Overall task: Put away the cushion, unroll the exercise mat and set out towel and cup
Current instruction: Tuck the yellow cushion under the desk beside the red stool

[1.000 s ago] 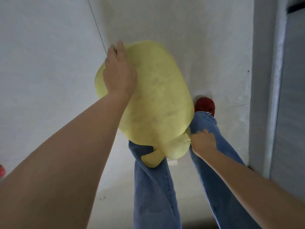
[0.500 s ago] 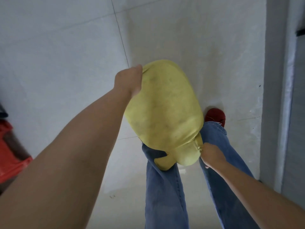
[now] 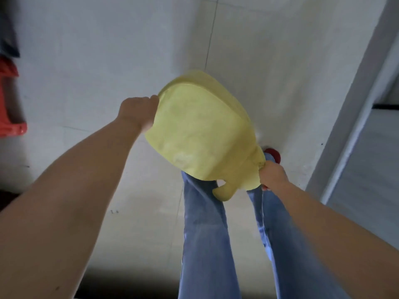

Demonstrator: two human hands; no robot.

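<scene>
A yellow cushion [image 3: 203,134] hangs in the air above the white tiled floor, in front of my legs in blue jeans. My left hand [image 3: 138,113] grips its far left edge. My right hand [image 3: 273,176] is closed on the bunched fabric at its near right corner. A small stuffed lobe of the cushion dangles below, between my knees. No mat, towel or cup is in sight.
A red plastic object [image 3: 9,104] stands at the left edge with something dark above it. A grey wall or door frame [image 3: 354,117] runs down the right side. My red shoe [image 3: 273,155] peeks out beyond the cushion.
The view has swung so the cushion sits more to the right, and the red object has come into sight. My left hand slid from the cushion's top to its left edge.
</scene>
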